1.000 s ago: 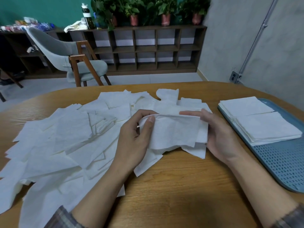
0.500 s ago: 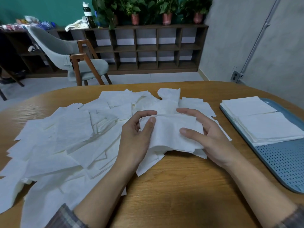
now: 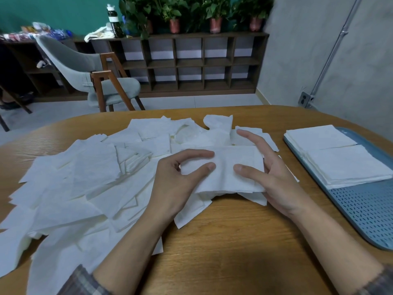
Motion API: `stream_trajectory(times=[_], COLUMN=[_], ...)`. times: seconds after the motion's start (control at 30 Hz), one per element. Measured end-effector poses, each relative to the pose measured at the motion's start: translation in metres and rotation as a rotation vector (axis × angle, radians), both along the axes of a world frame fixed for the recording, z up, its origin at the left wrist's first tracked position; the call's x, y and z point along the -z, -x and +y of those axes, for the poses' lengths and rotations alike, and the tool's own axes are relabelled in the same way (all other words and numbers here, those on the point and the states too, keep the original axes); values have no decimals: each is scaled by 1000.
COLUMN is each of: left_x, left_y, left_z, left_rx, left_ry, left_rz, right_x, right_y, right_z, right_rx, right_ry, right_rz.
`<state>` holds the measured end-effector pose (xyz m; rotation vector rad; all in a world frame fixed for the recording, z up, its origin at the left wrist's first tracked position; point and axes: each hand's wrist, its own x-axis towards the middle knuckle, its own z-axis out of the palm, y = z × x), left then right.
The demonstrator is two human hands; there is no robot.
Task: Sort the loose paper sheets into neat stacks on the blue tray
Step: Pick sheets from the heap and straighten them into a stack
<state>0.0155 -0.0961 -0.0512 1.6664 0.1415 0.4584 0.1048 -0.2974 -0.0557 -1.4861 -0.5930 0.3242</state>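
Wooden table (image 3: pixel 234 241), soft white folded sheet (image 3: pixel 228 177) in the pinch of left hand (image 3: pixel 174 185) and right hand (image 3: pixel 276 182).

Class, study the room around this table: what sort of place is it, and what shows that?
Probably an office lounge or meeting room: a large wooden table, a long cubby shelf topped with potted plants, and an upholstered chair.

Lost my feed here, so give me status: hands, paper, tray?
Left hand and right hand both hold one folded sheet over the loose pile. Two neat stacks on blue tray. Only bare table between.
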Motion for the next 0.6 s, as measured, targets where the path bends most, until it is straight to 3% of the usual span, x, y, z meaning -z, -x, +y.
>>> stream_trajectory(times=[0.3,0.5,0.6], left_x=[4,1,6], left_y=[-3,-1,-2], left_z=[-10,-9,-7], left_rx=[41,21,-79], left_ry=[197,102,-124], left_rz=[54,57,5], right_x=[1,2,2], right_y=[-1,1,1], right_z=[2,2,3], right_rx=[-15,28,50], right_ry=[-31,5,36], right_rz=[19,-30,-34])
